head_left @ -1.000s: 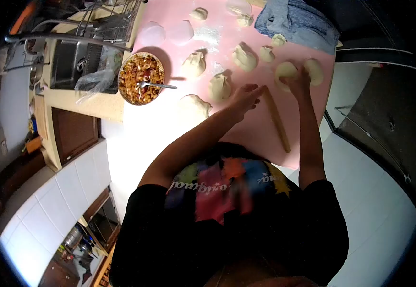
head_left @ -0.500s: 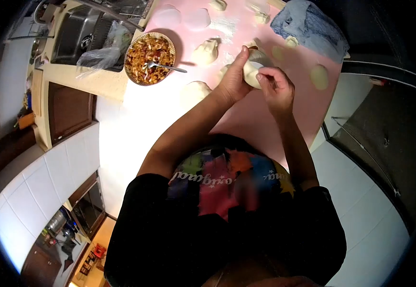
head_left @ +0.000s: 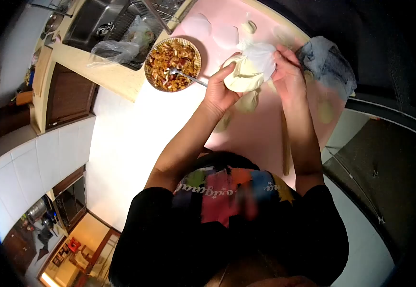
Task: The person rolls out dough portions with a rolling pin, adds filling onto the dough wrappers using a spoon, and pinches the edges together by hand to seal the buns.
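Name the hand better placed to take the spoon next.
Left hand, probably: the spoon handle reaches toward it, and the right hand is farther off, across the dough. Both hands are occupied, though.

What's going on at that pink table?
A person's left hand holds pale, folded dough above the pink table, while the right hand grips something thin and white at its edge; I can't tell what that is. Other dough pieces and a rolling pin lie there, and a spoon rests in a bowl of chopped mixture.
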The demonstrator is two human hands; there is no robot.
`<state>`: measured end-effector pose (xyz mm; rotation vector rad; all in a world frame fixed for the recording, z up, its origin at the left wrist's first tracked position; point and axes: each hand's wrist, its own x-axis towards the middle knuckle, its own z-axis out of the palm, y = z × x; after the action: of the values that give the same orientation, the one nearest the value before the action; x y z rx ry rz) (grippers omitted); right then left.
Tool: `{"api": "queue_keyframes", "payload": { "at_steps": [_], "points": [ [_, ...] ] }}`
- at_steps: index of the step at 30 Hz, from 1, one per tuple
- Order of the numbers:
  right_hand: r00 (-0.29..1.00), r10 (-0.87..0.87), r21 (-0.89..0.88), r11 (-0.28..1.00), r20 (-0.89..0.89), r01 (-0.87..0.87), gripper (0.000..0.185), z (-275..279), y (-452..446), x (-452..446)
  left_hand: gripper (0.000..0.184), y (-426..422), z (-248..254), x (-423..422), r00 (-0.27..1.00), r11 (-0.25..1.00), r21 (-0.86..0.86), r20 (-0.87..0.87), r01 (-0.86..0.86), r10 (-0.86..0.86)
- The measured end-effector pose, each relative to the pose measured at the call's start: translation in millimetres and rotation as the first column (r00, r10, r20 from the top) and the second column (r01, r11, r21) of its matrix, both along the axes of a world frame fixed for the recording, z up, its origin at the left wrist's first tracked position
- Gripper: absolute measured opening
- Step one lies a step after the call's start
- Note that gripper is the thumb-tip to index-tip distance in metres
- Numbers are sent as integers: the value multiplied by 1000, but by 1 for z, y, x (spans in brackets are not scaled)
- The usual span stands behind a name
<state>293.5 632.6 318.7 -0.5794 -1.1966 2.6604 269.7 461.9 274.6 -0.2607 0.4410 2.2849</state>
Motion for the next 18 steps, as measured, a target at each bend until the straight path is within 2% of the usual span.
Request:
{"api": "queue_keyframes", "payload": {
  "at_steps": [3, 4, 7, 9, 12, 13, 15, 17, 18],
  "points": [
    [992, -108, 42, 994, 65, 106, 33, -9, 9, -43, 59, -17, 4, -16, 999, 999, 48, 37, -21, 20],
    [992, -86, 64, 995, 91, 80, 36, -14, 13, -58, 60, -22, 3, -21, 999, 998, 49, 27, -26, 25],
    [994, -98, 110, 990, 45, 92, 35, -39, 17, -109, 62, -36, 3, -30, 999, 996, 81, 31, -43, 40],
    [992, -98, 124, 988, 78, 88, 34, -54, 22, -143, 64, -43, -3, -35, 995, 993, 92, 79, -71, 64],
    [968, -249, 136, 960, 32, 243, 29, -60, 27, -186, 64, -56, -2, -38, 991, 988, 91, 62, -125, 120],
    [969, -245, 134, 962, 32, 239, 29, -61, 28, -198, 64, -59, -2, -39, 990, 988, 90, 61, -129, 124],
    [944, -328, 269, 911, 14, 313, 29, -64, 33, -217, 62, -64, -3, -37, 988, 985, 98, 67, -142, 136],
    [957, -280, 293, 924, 83, 245, 29, -70, 40, -221, 61, -61, -3, -35, 983, 978, 119, 81, -173, 164],
    [948, -261, 636, 766, 184, 88, 29, -66, 37, -220, 61, -60, -1, -36, 981, 973, 139, 84, -185, 175]
  ]
}}
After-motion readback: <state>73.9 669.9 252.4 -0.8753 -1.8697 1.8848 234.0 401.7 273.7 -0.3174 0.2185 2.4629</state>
